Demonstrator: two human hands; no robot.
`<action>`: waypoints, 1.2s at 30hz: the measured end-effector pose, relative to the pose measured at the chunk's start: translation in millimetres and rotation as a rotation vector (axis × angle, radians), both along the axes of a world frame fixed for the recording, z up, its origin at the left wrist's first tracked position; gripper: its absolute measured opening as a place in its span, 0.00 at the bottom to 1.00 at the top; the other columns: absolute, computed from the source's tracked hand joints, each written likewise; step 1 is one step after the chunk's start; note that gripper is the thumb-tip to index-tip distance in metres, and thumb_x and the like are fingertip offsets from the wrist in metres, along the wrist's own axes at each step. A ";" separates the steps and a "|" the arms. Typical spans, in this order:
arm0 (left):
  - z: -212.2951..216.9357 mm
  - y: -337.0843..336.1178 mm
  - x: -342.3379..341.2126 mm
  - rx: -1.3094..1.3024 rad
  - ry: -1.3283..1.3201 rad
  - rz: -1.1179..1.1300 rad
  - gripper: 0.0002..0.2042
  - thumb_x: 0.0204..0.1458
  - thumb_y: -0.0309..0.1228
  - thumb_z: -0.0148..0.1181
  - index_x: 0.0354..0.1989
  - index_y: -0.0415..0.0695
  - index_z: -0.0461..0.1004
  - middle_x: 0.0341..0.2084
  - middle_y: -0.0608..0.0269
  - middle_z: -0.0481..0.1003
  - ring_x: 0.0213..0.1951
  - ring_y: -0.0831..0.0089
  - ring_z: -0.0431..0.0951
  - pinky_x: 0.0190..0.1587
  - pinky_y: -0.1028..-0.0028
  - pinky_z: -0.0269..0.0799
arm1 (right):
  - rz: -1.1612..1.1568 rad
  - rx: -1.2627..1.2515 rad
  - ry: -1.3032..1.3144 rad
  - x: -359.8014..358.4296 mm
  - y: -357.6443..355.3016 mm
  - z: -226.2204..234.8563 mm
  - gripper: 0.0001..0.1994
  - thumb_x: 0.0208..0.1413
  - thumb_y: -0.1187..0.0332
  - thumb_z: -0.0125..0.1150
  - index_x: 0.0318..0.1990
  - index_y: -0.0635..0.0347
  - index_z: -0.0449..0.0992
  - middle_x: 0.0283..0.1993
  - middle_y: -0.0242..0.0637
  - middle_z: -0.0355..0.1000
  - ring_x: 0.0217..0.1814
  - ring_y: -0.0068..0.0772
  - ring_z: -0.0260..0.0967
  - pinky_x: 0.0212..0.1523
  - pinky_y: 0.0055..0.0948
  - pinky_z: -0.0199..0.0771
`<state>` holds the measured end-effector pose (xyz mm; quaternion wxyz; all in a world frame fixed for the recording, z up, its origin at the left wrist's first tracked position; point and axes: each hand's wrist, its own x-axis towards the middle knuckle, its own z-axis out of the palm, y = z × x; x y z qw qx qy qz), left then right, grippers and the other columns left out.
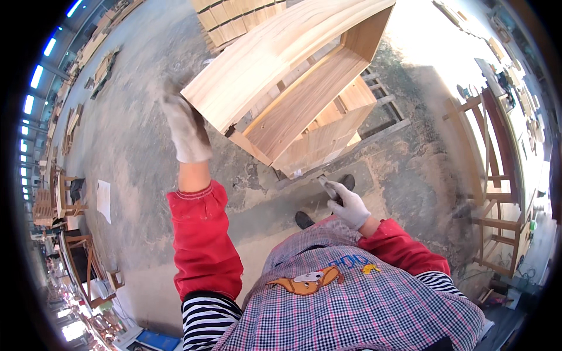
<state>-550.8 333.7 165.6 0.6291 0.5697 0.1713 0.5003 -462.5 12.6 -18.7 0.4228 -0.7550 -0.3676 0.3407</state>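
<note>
A pale wooden box frame [281, 50] with an open middle sits tilted across the upper middle, on top of another wooden box [333, 143]. My left hand [187, 126], in a whitish work glove, is at the frame's left end, beside its corner; its fingers are blurred, so I cannot tell whether they grip the wood. Close to my body, just in front of the apron [351, 292], my right hand [350, 206] wears a white glove. It is closed on a short slim tool [326, 186] with a narrow greyish end pointing toward the boxes; its exact kind is unclear.
Below the boxes lies a slatted wooden pallet [383, 131] on the dusty concrete floor [134, 70]. Stacked wooden pieces [234, 20] stand beyond. Wooden racks [497, 193] rise at the right, and a white sheet [103, 200] lies on the left floor.
</note>
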 end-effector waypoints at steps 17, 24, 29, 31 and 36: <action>-45.5 -177.2 -14.9 -0.409 0.073 -0.522 0.27 0.39 0.32 0.74 0.45 0.38 0.64 0.39 0.64 0.72 0.42 0.74 0.74 0.41 0.76 0.75 | -0.479 0.027 0.519 31.6 -23.9 -35.8 0.11 0.51 0.74 0.54 0.44 0.63 0.68 0.24 0.36 0.68 0.18 0.29 0.65 0.17 0.29 0.65; -37.9 -223.7 6.1 0.248 0.295 -0.350 0.16 0.40 0.27 0.71 0.37 0.39 0.72 0.39 0.61 0.69 0.40 0.72 0.71 0.42 0.73 0.71 | -0.509 -0.005 0.749 82.1 -52.2 -63.6 0.04 0.52 0.73 0.55 0.32 0.64 0.71 0.20 0.39 0.69 0.16 0.31 0.66 0.16 0.30 0.65; -57.1 -240.0 26.8 0.265 0.324 -0.451 0.17 0.41 0.26 0.68 0.41 0.39 0.74 0.39 0.58 0.70 0.41 0.65 0.72 0.43 0.70 0.68 | -0.561 0.080 0.657 86.8 -82.8 -49.3 0.22 0.52 0.75 0.54 0.56 0.63 0.60 0.34 0.40 0.71 0.20 0.29 0.67 0.17 0.28 0.67; -71.4 -246.6 33.8 0.335 0.392 -0.405 0.16 0.42 0.27 0.67 0.42 0.39 0.74 0.38 0.58 0.71 0.41 0.64 0.72 0.43 0.70 0.68 | -0.590 0.063 0.686 98.4 -97.6 -49.1 0.27 0.52 0.76 0.53 0.61 0.60 0.56 0.35 0.40 0.71 0.21 0.29 0.67 0.18 0.28 0.68; -82.7 -254.4 47.1 0.454 0.525 -0.355 0.14 0.45 0.31 0.65 0.40 0.39 0.75 0.35 0.59 0.75 0.38 0.65 0.74 0.43 0.70 0.68 | -0.656 0.085 0.751 113.5 -123.3 -38.1 0.26 0.55 0.74 0.50 0.62 0.57 0.56 0.36 0.40 0.71 0.21 0.30 0.67 0.18 0.29 0.68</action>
